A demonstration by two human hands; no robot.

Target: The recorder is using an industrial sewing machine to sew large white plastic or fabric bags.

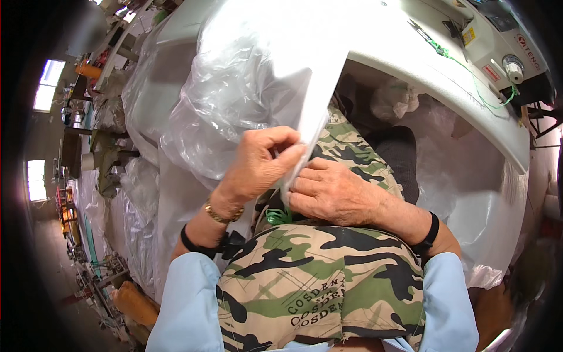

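My left hand (258, 161) pinches the edge of a clear plastic bag (246, 76) that bulges up and away from me. My right hand (331, 190) lies against the same edge just below, fingers curled on the plastic. Under both hands a camouflage-patterned cloth (311, 276) covers my lap. A small knot of green cord (278, 216) shows between my wrists. Both forearms wear light blue sleeves and black wristbands; a gold bracelet sits on the left wrist.
A white sewing machine (498, 47) with green thread stands on the white table (446, 88) at the upper right. More plastic sheeting (487, 193) hangs below the table edge. Plastic-wrapped piles (138, 193) and work tables run along the left.
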